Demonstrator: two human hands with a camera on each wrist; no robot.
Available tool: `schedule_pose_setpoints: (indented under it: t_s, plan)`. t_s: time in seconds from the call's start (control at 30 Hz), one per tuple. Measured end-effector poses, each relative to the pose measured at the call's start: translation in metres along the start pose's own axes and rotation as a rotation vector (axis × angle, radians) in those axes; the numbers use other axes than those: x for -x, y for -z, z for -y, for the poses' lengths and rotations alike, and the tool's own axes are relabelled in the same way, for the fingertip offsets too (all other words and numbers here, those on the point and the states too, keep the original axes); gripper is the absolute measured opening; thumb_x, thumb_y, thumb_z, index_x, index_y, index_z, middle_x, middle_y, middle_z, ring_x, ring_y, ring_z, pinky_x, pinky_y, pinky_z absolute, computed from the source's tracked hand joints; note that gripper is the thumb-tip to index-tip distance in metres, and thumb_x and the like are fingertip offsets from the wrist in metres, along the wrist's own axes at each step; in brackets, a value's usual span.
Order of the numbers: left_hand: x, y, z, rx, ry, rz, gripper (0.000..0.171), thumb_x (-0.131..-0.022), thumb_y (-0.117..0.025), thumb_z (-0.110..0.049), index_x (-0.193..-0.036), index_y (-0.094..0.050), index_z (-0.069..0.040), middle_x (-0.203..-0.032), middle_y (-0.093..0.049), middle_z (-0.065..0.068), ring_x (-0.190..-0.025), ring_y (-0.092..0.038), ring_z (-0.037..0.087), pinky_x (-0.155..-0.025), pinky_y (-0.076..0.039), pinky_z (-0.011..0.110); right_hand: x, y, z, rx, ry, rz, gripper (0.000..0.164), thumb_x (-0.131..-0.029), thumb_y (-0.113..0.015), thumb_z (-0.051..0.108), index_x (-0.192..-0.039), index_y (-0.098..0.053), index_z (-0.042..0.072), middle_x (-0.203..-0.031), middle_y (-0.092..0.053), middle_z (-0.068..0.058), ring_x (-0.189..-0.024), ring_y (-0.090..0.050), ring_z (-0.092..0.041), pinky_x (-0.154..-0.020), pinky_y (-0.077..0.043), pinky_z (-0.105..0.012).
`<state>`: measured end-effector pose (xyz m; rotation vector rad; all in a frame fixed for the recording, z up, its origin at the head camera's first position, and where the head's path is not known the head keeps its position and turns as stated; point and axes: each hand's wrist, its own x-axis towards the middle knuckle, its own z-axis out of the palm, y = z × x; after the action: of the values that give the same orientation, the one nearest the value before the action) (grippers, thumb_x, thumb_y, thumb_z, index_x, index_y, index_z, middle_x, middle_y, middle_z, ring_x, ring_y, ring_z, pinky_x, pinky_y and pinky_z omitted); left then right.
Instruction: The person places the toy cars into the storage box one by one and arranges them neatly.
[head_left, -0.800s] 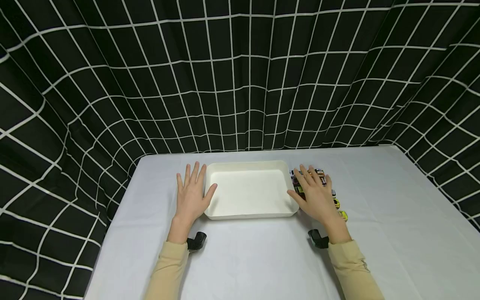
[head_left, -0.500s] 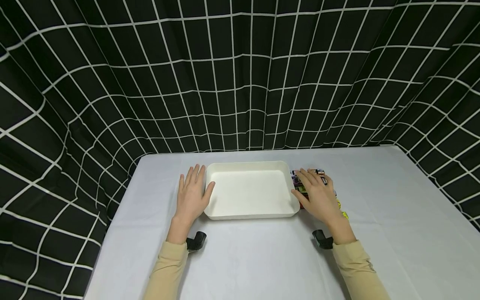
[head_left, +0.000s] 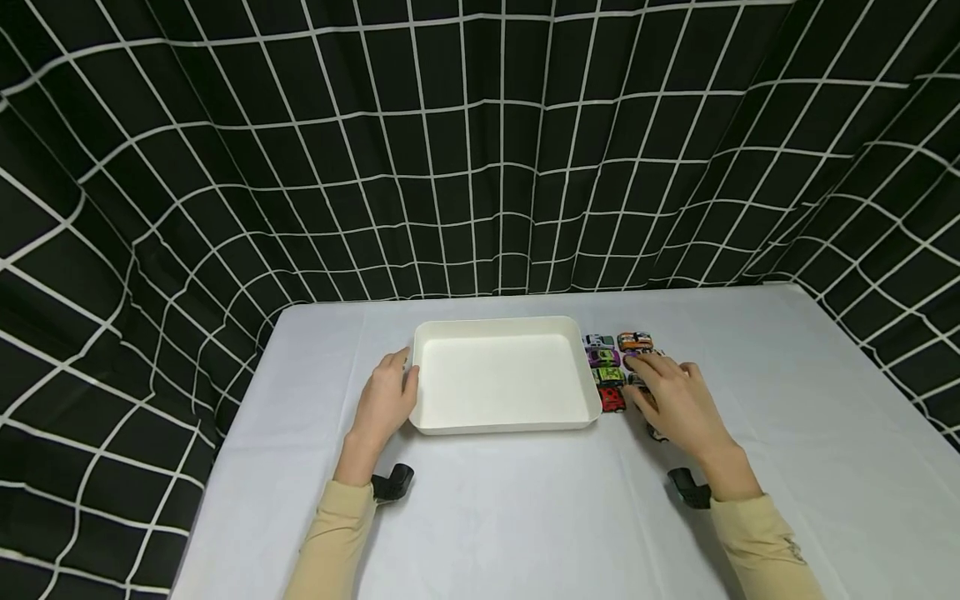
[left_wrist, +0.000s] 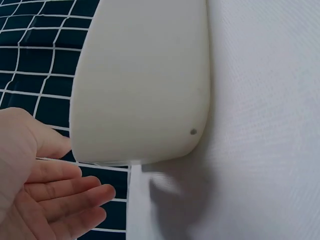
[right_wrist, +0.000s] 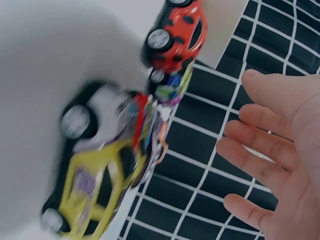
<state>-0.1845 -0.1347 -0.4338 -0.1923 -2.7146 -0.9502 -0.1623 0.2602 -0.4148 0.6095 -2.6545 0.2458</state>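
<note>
While our left hand (head_left: 384,398), fingers relaxed, is hanging beside the tray (head_left: 502,383), our empty, loose-fingered right hand (head_left: 678,407) is hovering at the cars (head_left: 609,377) right of it, perhaps touching some; we are judging this the reach, grasping needing a pinch.

A black curtain (head_left: 517,196) (white-gridded, gently rippled) hangs behind and beside a white-covered table (head_left: 498,517).

white-gridded black curtain (head_left: 480,137) | hangs in folds | white-clothed table (head_left: 525,508) in front

The yellow toy car (right_wrist: 96,162) looks blurred.
</note>
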Motion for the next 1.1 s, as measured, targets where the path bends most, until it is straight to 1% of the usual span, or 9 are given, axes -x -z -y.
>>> schedule_pose_setpoints:
  t_s: [0.1,0.17,0.27,0.4,0.57,0.63,0.83,0.97,1.1]
  plan:
    - [0.000,-0.001,0.002,0.042,0.031,-0.007,0.036,-0.093,-0.051,-0.010,-0.121,-0.053,0.012,-0.109,-0.059,0.026,-0.097,-0.061,0.033,-0.075,-0.055,0.038,0.007,0.002,-0.005,0.009,0.024,-0.004,0.043,-0.077,-0.073,0.014,-0.115,-0.061,-0.003,-0.110,-0.059,-0.020,-0.098,-0.055,-0.035,-0.073,-0.039,-0.053]
    - [0.001,-0.002,0.004,0.069,0.038,-0.015,0.034,-0.093,-0.052,-0.008,-0.119,-0.054,0.013,-0.105,-0.061,0.025,-0.093,-0.062,0.031,-0.070,-0.056,0.035,0.012,0.004,-0.008,0.012,0.041,-0.011,0.041,-0.076,-0.073,0.013,-0.112,-0.062,-0.003,-0.107,-0.060,-0.019,-0.095,-0.057,-0.034,-0.072,-0.039,-0.052]
    - [0.001,-0.002,0.004,0.102,0.041,-0.015,0.032,-0.092,-0.052,-0.006,-0.117,-0.054,0.014,-0.102,-0.062,0.024,-0.090,-0.062,0.031,-0.070,-0.056,0.033,0.020,0.006,-0.013,0.019,0.068,-0.023,0.039,-0.074,-0.074,0.011,-0.109,-0.063,-0.002,-0.103,-0.061,-0.018,-0.091,-0.058,-0.033,-0.072,-0.040,-0.051]
    - [0.001,-0.002,0.004,0.141,0.050,0.001,0.032,-0.093,-0.051,-0.005,-0.117,-0.054,0.015,-0.100,-0.062,0.024,-0.089,-0.062,0.030,-0.071,-0.056,0.033,0.029,0.010,-0.018,0.017,0.113,-0.046,0.035,-0.071,-0.073,0.009,-0.103,-0.065,-0.002,-0.100,-0.062,-0.017,-0.088,-0.058,-0.032,-0.069,-0.040,-0.048]
    - [0.001,-0.002,0.006,0.175,0.056,0.018,0.031,-0.093,-0.049,-0.004,-0.117,-0.054,0.015,-0.099,-0.062,0.024,-0.086,-0.062,0.029,-0.070,-0.056,0.033,0.038,0.013,-0.025,-0.001,0.164,-0.057,0.028,-0.072,-0.071,0.010,-0.098,-0.066,-0.002,-0.094,-0.062,-0.013,-0.081,-0.058,-0.027,-0.065,-0.039,-0.044]
    - [0.001,-0.002,0.007,0.181,0.056,0.021,0.031,-0.093,-0.049,-0.004,-0.117,-0.054,0.015,-0.097,-0.063,0.024,-0.084,-0.062,0.028,-0.068,-0.056,0.032,0.041,0.013,-0.027,-0.013,0.171,-0.055,0.027,-0.073,-0.071,0.011,-0.096,-0.066,-0.001,-0.093,-0.062,-0.011,-0.080,-0.059,-0.026,-0.065,-0.039,-0.043]
    - [0.001,-0.005,0.010,0.185,0.037,0.022,0.030,-0.091,-0.050,-0.001,-0.115,-0.056,0.015,-0.092,-0.063,0.022,-0.074,-0.060,0.022,-0.061,-0.053,0.028,0.049,0.013,-0.030,-0.020,0.169,-0.029,0.032,-0.067,-0.073,0.010,-0.097,-0.067,-0.001,-0.093,-0.063,-0.013,-0.083,-0.059,-0.027,-0.065,-0.040,-0.043]
    - [0.001,-0.007,0.011,0.192,0.016,0.020,0.028,-0.090,-0.052,0.001,-0.114,-0.057,0.015,-0.092,-0.063,0.022,-0.073,-0.059,0.021,-0.060,-0.052,0.027,0.054,0.012,-0.031,-0.013,0.154,0.006,0.036,-0.063,-0.077,0.007,-0.097,-0.067,0.000,-0.095,-0.063,-0.015,-0.084,-0.060,-0.030,-0.065,-0.041,-0.045]
    - [0.002,-0.008,0.011,0.208,0.004,0.018,0.028,-0.089,-0.052,0.003,-0.114,-0.056,0.015,-0.092,-0.063,0.023,-0.074,-0.060,0.023,-0.060,-0.052,0.028,0.058,0.011,-0.033,-0.015,0.145,0.026,0.039,-0.061,-0.079,0.007,-0.098,-0.067,0.000,-0.095,-0.063,-0.014,-0.083,-0.060,-0.029,-0.065,-0.042,-0.045]
